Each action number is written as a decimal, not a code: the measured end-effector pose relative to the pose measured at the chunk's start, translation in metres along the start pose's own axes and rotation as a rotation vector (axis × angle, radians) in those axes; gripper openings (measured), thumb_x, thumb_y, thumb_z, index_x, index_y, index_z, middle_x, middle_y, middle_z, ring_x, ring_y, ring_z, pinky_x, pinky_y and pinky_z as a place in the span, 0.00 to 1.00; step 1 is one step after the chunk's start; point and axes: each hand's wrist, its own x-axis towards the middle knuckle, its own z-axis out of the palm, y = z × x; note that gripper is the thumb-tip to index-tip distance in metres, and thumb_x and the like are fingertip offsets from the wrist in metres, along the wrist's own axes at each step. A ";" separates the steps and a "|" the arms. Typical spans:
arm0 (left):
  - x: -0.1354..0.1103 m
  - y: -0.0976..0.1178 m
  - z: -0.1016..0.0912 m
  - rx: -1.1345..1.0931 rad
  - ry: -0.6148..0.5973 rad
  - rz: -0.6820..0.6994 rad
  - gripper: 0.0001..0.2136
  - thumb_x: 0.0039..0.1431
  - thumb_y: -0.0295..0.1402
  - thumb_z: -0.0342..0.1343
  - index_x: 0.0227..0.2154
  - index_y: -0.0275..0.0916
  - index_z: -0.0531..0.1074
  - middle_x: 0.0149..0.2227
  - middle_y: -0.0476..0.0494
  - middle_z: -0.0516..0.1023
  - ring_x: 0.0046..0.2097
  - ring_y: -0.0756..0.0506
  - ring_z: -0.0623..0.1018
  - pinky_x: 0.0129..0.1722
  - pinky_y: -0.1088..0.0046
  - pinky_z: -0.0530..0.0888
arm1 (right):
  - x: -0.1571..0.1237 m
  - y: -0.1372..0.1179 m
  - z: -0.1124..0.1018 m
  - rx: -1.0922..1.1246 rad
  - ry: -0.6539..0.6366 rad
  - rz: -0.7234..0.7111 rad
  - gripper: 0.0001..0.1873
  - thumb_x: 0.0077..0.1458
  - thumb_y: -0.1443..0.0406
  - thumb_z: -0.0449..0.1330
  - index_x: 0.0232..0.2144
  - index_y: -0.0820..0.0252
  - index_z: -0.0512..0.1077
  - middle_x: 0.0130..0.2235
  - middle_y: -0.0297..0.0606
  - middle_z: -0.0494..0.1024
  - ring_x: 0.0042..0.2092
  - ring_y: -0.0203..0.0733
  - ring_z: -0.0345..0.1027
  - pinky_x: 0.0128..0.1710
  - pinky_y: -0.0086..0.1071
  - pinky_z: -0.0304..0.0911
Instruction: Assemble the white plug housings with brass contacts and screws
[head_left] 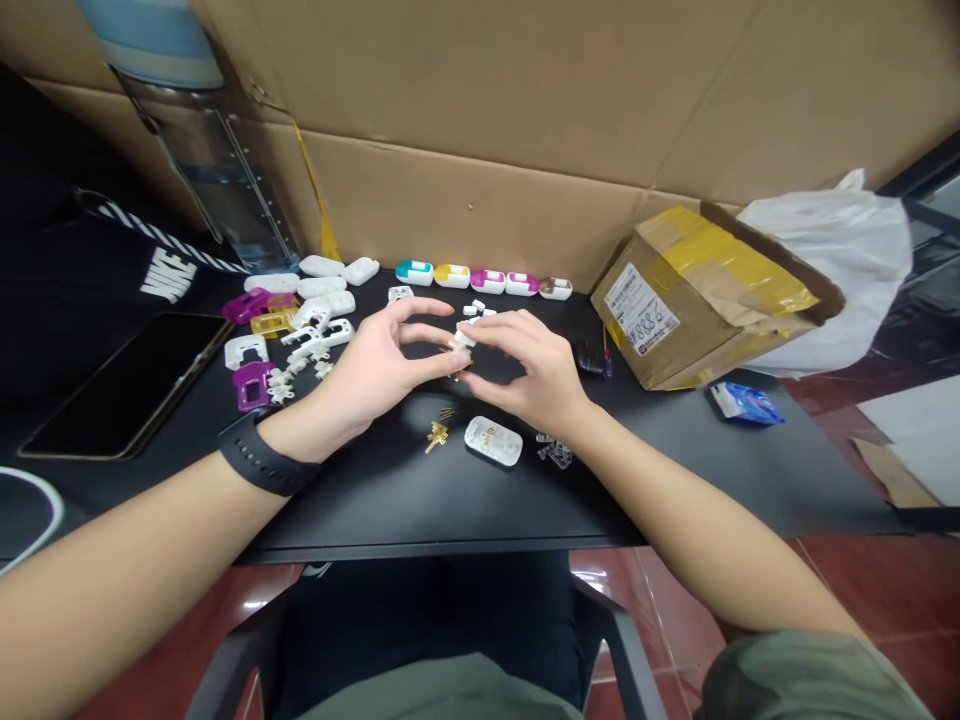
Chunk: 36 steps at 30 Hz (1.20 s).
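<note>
My left hand (394, 350) and my right hand (529, 365) meet above the middle of the black table. Their fingertips pinch a small white plastic part (463, 338) from both sides; a bit of gold metal shows just below it. Nearer me lies a white rounded plastic shell (493, 441), with small gold pieces inside. Left of it are brass-coloured metal pieces (437, 435), and right of it, small clear plastic pieces (555, 452). Behind my fingers sit several small white blocks (480, 308), partly hidden by my right hand.
Purple frames (253, 385), white covers (326, 287) and small white parts lie left. Several two-coloured cases (452, 276) line the cardboard wall. A phone (127, 385) and water bottle (240, 190) stand left; a taped carton (675, 310) and blue packet (746, 403) are right.
</note>
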 end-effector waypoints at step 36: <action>-0.001 0.007 -0.004 -0.137 -0.203 -0.034 0.28 0.53 0.41 0.82 0.54 0.43 0.79 0.48 0.43 0.88 0.50 0.41 0.87 0.51 0.66 0.82 | 0.008 -0.001 -0.017 0.042 0.022 0.052 0.11 0.67 0.65 0.72 0.51 0.58 0.85 0.46 0.41 0.90 0.44 0.43 0.83 0.48 0.39 0.79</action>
